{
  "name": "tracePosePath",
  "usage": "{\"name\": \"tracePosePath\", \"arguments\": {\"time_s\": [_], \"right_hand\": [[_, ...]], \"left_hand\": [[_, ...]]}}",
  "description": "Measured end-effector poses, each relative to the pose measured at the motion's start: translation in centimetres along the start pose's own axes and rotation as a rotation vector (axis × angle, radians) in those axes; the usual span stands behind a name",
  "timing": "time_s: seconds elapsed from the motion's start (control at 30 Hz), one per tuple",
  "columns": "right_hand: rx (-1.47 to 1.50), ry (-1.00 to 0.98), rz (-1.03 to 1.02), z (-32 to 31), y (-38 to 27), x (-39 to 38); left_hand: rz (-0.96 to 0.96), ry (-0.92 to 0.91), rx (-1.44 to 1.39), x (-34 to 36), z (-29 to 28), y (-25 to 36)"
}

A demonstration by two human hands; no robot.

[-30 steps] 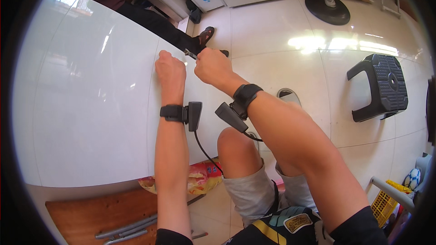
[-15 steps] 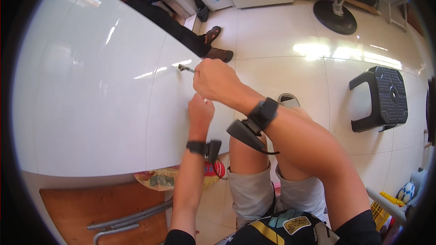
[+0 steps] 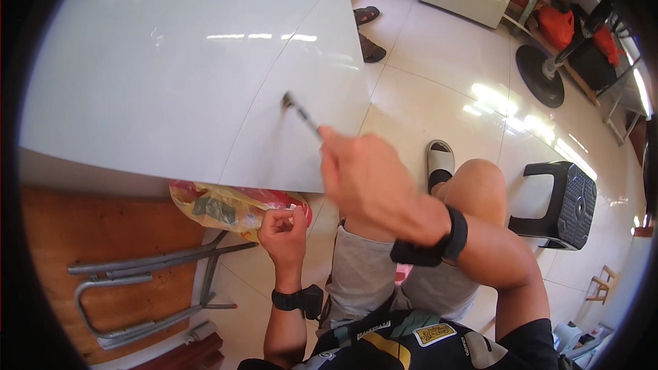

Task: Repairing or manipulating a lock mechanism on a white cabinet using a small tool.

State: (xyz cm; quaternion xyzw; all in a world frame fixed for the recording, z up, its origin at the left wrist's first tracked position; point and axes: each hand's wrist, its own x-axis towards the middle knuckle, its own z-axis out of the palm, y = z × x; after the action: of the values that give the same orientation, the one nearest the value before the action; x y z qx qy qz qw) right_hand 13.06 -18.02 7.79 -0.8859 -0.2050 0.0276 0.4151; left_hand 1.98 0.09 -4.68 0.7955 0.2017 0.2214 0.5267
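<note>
My right hand [image 3: 360,171] is closed round a thin dark-handled tool [image 3: 301,115] that looks like a small brush. Its stubby brownish head points away to the far left, over or against the glossy white tabletop [image 3: 171,109]; whether it touches cannot be told. Just off the table's near edge, my left hand [image 3: 284,233] is closed in a pinch. A tiny white bit [image 3: 293,207] shows at its fingertips, too small to name. Behind that hand lies a yellow and red plastic bag [image 3: 212,207].
A folded chair frame [image 3: 144,267] of grey tubes lies against a brown wooden panel at the lower left. On the tiled floor to the right stands a black plastic stool [image 3: 572,205]. Another person's sandalled feet [image 3: 371,48] show beyond the table's far corner.
My left hand has come back off the tabletop toward me, apart from the right. My right hand has moved nearer and rightward with the tool. The whole view has turned.
</note>
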Motion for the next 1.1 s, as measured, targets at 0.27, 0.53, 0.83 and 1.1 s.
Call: {"name": "tracePosePath", "arguments": {"time_s": [0.27,0.53,0.83,1.1], "right_hand": [[0.011,-0.029,-0.133,1.2,-0.7,-1.7],[0.165,-0.191,-0.147,2.7,-0.7,-2.3],[0.082,-0.187,-0.096,1.4,-1.0,-1.4],[0.055,-0.127,0.073,0.7,0.1,0.7]], "left_hand": [[0.019,0.033,-0.085,-0.9,0.5,-0.7],[-0.004,0.03,-0.102,-0.9,0.9,-0.7],[-0.002,0.074,-0.083,-0.6,0.9,-1.7],[0.359,0.045,0.155,2.8,2.0,2.7]]}}
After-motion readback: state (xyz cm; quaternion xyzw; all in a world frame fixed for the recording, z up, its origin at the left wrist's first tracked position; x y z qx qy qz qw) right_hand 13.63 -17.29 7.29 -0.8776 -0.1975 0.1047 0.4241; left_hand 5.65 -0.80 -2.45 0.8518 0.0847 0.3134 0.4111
